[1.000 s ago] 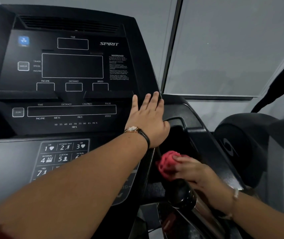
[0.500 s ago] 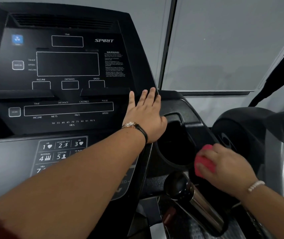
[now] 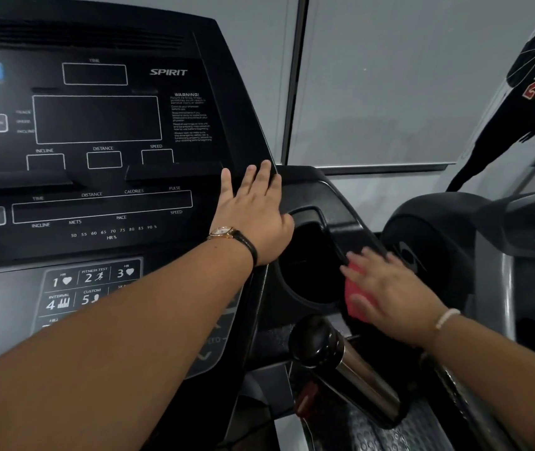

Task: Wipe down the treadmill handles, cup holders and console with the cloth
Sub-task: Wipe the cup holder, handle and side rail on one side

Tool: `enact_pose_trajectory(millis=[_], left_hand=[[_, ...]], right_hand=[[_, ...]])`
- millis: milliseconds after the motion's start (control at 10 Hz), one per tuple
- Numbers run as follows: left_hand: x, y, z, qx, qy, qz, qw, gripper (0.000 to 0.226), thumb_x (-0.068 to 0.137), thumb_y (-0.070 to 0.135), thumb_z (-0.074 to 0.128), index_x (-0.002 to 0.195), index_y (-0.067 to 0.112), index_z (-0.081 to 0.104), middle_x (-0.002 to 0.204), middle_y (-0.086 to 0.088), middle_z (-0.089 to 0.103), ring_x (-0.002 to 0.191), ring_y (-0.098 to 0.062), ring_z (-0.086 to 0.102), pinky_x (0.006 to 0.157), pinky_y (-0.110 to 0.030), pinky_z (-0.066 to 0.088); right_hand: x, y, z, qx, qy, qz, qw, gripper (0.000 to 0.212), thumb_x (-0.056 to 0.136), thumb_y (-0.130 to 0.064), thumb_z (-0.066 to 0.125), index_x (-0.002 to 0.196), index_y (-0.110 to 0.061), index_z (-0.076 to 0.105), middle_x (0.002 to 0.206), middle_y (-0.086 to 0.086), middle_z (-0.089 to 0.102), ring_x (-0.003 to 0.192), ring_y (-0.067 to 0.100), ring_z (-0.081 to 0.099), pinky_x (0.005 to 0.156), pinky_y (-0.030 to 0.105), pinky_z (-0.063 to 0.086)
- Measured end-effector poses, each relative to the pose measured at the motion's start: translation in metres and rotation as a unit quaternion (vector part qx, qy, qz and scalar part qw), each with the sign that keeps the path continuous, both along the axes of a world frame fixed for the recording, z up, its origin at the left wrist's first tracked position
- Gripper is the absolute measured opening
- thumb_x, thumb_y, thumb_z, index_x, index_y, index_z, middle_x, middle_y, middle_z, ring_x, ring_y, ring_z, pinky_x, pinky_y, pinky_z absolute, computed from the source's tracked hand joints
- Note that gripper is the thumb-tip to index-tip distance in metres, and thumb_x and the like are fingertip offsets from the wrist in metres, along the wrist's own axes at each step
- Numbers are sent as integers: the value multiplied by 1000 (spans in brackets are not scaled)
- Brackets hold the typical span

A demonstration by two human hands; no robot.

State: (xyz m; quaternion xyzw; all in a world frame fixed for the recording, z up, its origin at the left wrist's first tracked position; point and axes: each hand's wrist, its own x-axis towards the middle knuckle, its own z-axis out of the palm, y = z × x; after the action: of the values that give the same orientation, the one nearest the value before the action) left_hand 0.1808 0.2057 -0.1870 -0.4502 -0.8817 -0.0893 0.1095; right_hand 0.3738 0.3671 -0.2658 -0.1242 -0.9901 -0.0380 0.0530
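left hand [image 3: 253,213] flat on console [image 3: 97,125] edge, cup holder [image 3: 308,271] just right, cloth [image 3: 355,294] under right hand [image 3: 389,291] beside it

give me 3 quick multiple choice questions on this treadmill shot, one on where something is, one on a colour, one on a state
1. Where is the crumpled red cloth?
A. Draped over the person's forearm
B. Under the right hand, on the black plastic just right of the round black cup holder
C. Stuffed down inside the cup holder

2. What colour is the beaded bracelet on the right wrist?
A. Black
B. White
C. Green

3. How is the left hand?
A. Flat, fingers straight, on the right edge of the black treadmill console
B. Fisted round a handle
C. Pinching the cloth

Answers:
1 B, red shows beneath the spread fingers beside the holder's rim.
2 B, pale beads stand out against the wrist.
3 A, the fingers lie extended on the panel.
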Motion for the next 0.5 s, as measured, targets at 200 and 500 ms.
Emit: enact_pose_trajectory(millis=[200, 500], left_hand=[[0, -1, 1, 2, -1, -1, 1000, 65, 91, 36, 26, 150, 17, 7, 159, -2, -6, 146, -18, -7, 113, -49, -15], [-1, 0, -2, 5, 1, 0, 1000, 65, 91, 36, 26, 150, 16, 8, 159, -3, -6, 146, -18, -7, 112, -48, -16]], right_hand=[[-29, -30, -2, -18, 140, -35, 989, 43, 74, -47, 46, 99, -15, 60, 101, 7, 54, 97, 31, 48, 91, 44, 43], [-1, 3, 1, -60, 140, 22, 988, 39, 77, -67, 46, 100, -40, 61, 108, -15, 49, 105, 11, 33, 90, 41, 32]])
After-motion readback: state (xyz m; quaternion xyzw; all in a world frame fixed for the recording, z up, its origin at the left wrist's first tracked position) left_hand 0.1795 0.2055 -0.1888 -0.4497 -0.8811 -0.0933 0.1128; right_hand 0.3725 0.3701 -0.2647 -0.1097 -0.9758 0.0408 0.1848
